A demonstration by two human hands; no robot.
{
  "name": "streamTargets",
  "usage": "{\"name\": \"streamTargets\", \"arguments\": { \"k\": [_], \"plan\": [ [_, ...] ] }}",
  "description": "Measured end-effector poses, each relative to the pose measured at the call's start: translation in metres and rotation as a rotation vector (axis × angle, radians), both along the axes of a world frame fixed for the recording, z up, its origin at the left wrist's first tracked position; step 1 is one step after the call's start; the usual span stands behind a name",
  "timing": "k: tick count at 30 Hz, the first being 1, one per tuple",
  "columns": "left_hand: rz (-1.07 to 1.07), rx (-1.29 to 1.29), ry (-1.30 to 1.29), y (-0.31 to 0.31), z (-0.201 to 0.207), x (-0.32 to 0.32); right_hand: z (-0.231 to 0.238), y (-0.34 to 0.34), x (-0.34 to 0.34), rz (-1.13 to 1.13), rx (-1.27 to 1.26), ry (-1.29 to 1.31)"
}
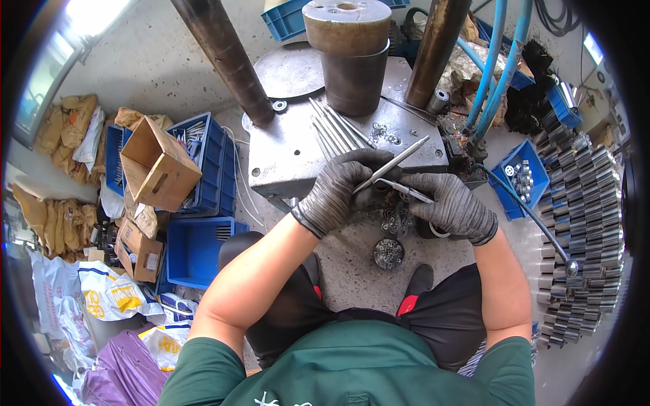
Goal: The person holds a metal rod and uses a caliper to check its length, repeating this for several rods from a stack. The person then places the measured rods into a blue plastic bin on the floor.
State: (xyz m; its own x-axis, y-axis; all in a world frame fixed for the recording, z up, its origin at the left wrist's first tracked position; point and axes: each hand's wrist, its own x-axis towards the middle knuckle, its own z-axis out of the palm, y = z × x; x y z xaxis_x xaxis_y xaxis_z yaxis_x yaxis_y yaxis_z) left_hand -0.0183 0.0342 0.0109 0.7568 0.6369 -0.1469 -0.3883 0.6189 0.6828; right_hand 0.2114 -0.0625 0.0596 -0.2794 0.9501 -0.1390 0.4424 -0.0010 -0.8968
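Observation:
Both my hands wear dark grey gloves and meet in front of the metal press table (pixel 284 159). My left hand (pixel 335 189) is closed round a slim metal rod (pixel 399 160), which slants up to the right. In my right hand (pixel 450 203) is a slim metal tool with a bent tip (pixel 406 190), touching or very near the rod; its exact kind cannot be made out. Several similar metal rods (pixel 332 132) lie on the table beyond my hands. Small shiny metal rings (pixel 384 133) are scattered to their right.
A thick steel cylinder (pixel 353 74) stands on the table between two dark columns (pixel 227 57). Below my hands is a round container of small metal parts (pixel 388 254). Blue crates (pixel 196 252) and a cardboard box (pixel 162 166) stand left; stacked metal cylinders (pixel 586 230) and a blue bin (pixel 509 201) right.

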Motion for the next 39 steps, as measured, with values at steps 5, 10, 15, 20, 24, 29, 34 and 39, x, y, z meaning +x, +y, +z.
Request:
{"name": "streamTargets", "arguments": {
  "k": [5, 10, 15, 20, 24, 29, 34, 39],
  "plan": [
    [-0.019, -0.067, -0.046, 0.0, 0.002, -0.002, 0.0, 0.003, -0.001, 0.024, 0.011, 0.053],
    [0.038, -0.128, -0.02, 0.001, -0.002, -0.002, -0.002, 0.004, -0.002, 0.033, 0.015, -0.013],
    [-0.06, -0.183, -0.198, 0.009, -0.008, -0.005, -0.019, 0.007, -0.01, -0.009, 0.285, -0.229],
    [-0.016, -0.167, -0.269, 0.011, -0.008, -0.006, -0.036, 0.001, -0.016, 0.021, -0.079, 0.326],
    [0.131, -0.087, -0.16, 0.014, -0.003, -0.014, -0.043, 0.001, -0.008, -0.099, -0.066, 0.089],
    [0.173, 0.046, -0.069, 0.02, -0.001, -0.018, -0.059, 0.024, 0.012, -0.242, 0.587, -0.618],
    [0.184, 0.101, -0.045, 0.021, -0.011, -0.017, -0.076, 0.044, 0.029, -0.243, 0.794, -0.841],
    [0.122, -0.007, -0.069, 0.025, -0.015, -0.017, -0.086, 0.053, 0.024, -0.199, 0.847, -0.81]
  ]
}}
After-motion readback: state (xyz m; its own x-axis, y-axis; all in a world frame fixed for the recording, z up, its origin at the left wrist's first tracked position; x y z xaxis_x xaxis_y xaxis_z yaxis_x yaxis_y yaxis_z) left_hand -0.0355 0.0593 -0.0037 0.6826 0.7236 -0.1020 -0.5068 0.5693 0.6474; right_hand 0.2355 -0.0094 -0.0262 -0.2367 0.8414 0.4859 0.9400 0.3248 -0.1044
